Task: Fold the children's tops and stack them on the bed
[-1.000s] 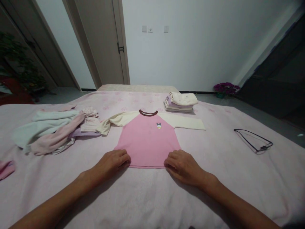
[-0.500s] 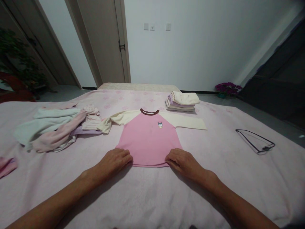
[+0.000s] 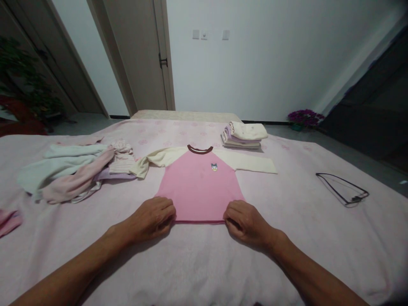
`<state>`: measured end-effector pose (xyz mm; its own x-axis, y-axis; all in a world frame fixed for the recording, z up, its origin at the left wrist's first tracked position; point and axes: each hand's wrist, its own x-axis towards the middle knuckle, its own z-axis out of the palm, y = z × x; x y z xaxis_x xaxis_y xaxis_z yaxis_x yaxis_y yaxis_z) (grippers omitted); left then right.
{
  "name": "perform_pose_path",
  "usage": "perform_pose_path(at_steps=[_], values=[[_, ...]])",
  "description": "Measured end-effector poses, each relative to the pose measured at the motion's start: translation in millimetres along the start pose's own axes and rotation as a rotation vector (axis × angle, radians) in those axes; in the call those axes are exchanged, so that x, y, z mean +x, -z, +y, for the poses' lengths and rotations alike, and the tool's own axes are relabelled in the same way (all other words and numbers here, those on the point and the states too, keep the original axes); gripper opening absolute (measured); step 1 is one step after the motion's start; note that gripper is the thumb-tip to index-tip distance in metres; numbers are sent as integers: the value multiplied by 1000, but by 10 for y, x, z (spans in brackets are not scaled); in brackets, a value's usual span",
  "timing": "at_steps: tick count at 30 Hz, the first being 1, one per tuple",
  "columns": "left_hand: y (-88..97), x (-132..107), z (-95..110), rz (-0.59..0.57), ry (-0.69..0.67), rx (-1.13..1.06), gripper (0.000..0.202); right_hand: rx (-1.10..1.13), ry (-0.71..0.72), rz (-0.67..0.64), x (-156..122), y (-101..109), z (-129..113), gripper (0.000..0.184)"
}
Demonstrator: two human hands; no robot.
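Note:
A small pink shirt (image 3: 199, 182) with cream sleeves and a brown collar lies flat, front up, on the pink bedspread (image 3: 204, 263). My left hand (image 3: 153, 217) pinches the shirt's bottom left corner, fingers curled on the hem. At the bottom right corner my right hand (image 3: 246, 221) grips the hem the same way. Both hands rest on the bedspread at the hem line. The shirt's left sleeve runs into a heap of clothes; its right sleeve lies straight out.
A loose heap of pale clothes (image 3: 70, 172) lies at the left. A folded stack of clothes (image 3: 244, 135) sits behind the shirt. A dark wire hanger (image 3: 344, 189) lies at the right. A door (image 3: 140, 55) and a purple flower pot (image 3: 304, 118) stand beyond the bed.
My hands have curled tighter on the hem corners and pulled it slightly toward me, so the bottom edge lies straighter. The shirt has otherwise stayed in place.

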<state>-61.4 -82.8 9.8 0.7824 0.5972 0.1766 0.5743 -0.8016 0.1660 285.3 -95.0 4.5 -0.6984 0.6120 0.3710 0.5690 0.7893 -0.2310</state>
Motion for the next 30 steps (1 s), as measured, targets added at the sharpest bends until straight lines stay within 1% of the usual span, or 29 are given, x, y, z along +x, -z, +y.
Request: perform_pose_path(at_steps=[6, 11, 14, 17, 19, 21, 23, 25, 26, 28, 30], values=[[22, 16, 31, -24, -27, -17, 11, -50, 94, -23, -28, -1, -1, 17], [47, 22, 28, -66, -25, -17, 12, -51, 75, -69, -50, -12, 19, 15], [27, 46, 15, -80, 5, 43, 15, -50, 77, -92, -48, 13, 21, 14], [37, 135, 28, -73, 31, 99, 23, -42, 95, -98, -48, 51, 8, 15], [67, 245, 59, -60, 42, 99, 25, -26, 119, -87, -41, 84, -1, 18], [84, 387, 95, -27, 36, 71, 25, 1, 128, -57, -2, 136, -6, 25], [53, 540, 122, 26, 15, 21, 22, 35, 70, -12, 93, 208, 0, 30], [-41, 674, 138, 85, -32, -26, 19, 56, -62, 36, 254, 274, 30, 31], [-106, 725, 142, 98, -59, -37, 22, 56, -133, 50, 354, 292, 57, 31], [-247, 791, 149, 84, -100, -34, 38, 41, -235, 40, 573, 269, 139, 37], [-364, 811, 161, 36, -104, -32, 52, 33, -265, -31, 785, 151, 250, 47]])
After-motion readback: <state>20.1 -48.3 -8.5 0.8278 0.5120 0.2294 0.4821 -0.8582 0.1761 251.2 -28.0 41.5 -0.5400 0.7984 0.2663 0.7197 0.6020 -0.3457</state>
